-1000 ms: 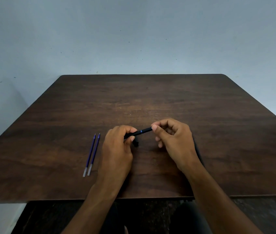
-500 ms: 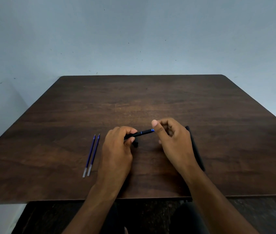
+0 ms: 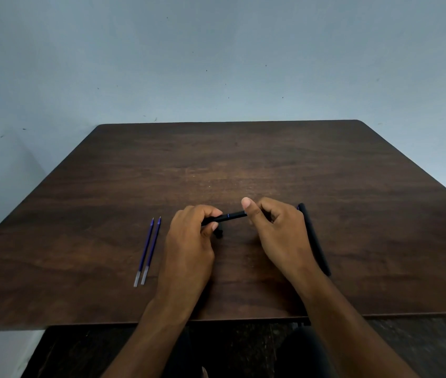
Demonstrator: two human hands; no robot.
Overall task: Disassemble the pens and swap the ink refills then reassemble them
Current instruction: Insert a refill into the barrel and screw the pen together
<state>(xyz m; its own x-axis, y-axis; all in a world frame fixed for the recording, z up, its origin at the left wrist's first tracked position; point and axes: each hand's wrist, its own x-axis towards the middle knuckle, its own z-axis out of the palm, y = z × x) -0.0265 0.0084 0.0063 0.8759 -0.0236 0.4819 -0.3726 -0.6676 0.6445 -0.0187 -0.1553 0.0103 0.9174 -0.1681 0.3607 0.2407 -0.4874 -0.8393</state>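
Dark wood table (image 3: 243, 165) vs pale blue wall (image 3: 216, 64); floor (image 3: 243, 350) prob. dark.

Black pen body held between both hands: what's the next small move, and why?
Probably free the left hand and pick up one of the two blue refills lying side by side to its left. Both refills are out on the table, so the pen body gripped by both hands looks ready for loading.
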